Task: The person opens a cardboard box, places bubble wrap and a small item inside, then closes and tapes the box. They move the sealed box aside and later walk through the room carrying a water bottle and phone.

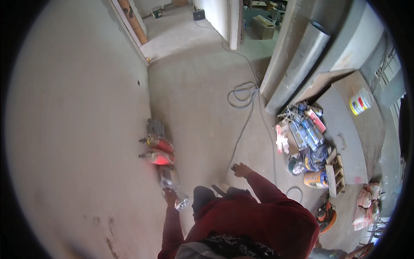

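My left hand (170, 197) is down by the left wall, its fingers closed at a shiny, clear or silvery thing (183, 202) whose kind I cannot make out. Just beyond it stands a grey box-like container (168, 176). Two red fire extinguishers (160, 158) stand farther along the wall, with a dark grey object (155, 127) behind them. In front of my body my right hand (244, 170) is closed around a small dark object (234, 167), too small to name. A grey cable (243, 134) runs along the floor close by that hand.
The cable lies coiled (242, 95) mid-floor. On the right, tools and tubes (307, 129) are heaped beside a grey cabinet (349, 125) bearing a white bucket (361, 102). A large metal pipe (298, 67) leans there. Bags (366, 206) and an orange-black tool (327, 218) lie nearer.
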### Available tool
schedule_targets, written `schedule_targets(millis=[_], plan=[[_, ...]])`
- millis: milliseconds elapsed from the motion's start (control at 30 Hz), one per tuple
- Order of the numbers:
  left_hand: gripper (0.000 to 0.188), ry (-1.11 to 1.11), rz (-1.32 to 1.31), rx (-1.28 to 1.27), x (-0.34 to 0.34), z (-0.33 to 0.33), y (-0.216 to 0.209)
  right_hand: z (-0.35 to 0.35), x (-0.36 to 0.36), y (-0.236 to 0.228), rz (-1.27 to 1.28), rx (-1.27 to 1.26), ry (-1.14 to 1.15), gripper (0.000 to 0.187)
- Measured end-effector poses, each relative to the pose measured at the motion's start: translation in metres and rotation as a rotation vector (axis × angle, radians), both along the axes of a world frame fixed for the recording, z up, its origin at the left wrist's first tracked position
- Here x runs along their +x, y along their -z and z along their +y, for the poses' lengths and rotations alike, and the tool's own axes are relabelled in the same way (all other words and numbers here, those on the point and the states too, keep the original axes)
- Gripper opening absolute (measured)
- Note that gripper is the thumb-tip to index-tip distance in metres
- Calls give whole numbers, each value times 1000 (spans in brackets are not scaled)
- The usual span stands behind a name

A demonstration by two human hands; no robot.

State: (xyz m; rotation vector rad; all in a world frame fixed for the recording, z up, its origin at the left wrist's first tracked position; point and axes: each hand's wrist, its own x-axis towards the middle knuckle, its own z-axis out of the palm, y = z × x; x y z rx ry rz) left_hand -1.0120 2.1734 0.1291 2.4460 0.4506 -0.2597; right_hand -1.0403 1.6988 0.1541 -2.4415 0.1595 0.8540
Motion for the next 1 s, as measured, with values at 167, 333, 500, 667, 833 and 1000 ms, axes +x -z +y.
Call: schedule_targets(millis=[167,333,500,667,833,1000], plan=[[55,-68,-41,-124,201,25,5,29,270,-90,-305,268,234,56],[60,178,142,-327,373,-24,-17,7,359,-55,-222,200,489,61],[54,368,720,-628,536,-77,-120,-7,292,33,61,27,594,51],[54,513,907,-539,665,-123,-124,3,245,65,487,-72,985,49],[53,480,1035,-452,771,-146,-117,10,377,52,662,-37,1143,47],[52,616,1103,-471,910,-238,-113,-130,588,85,225,46,468,60]])
